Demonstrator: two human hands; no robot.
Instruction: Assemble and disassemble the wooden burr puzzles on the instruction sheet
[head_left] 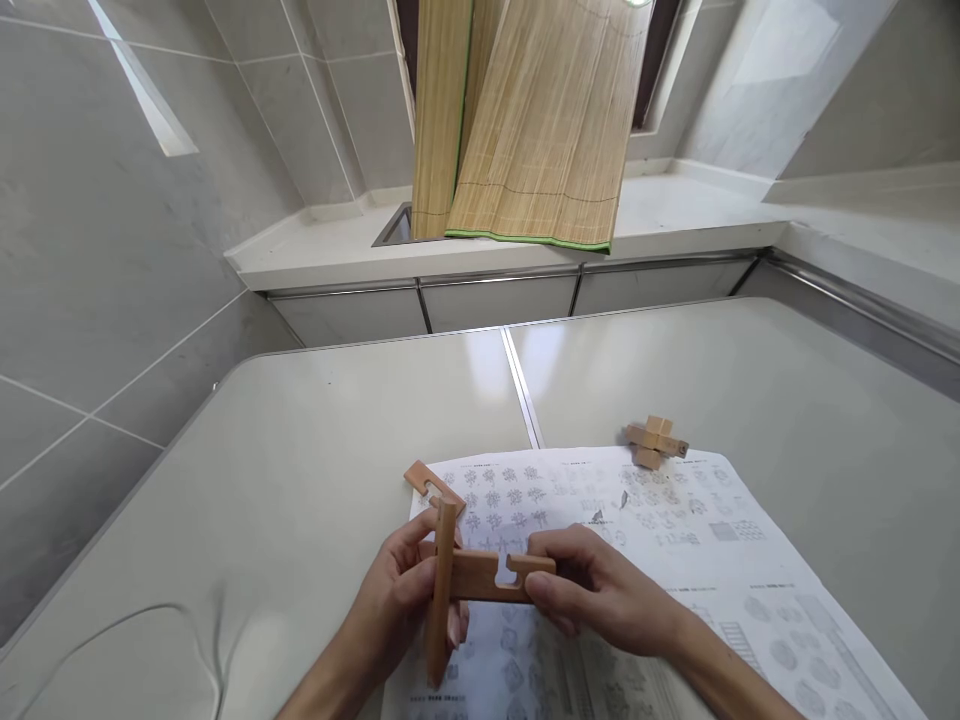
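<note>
My left hand (401,590) is closed around an upright flat wooden puzzle piece (440,620) that I see almost edge-on. A second wooden puzzle piece with a cut-out notch (480,577) crosses it at about a right angle. The notched piece's right end is pinched between the thumb and fingers of my right hand (592,590). Where the two pieces meet is partly covered by my left fingers, so I cannot tell how they fit together. Just beyond my left hand lies a loose notched wooden piece (420,478) at the paper's upper left corner.
Beneath my hands a printed instruction sheet (645,550) covers part of the pale table (337,430). An assembled wooden puzzle (654,442) rests at its far edge. A cable (195,630) lies at left. Behind the table, a bamboo mat (540,150) hangs over the counter (697,215).
</note>
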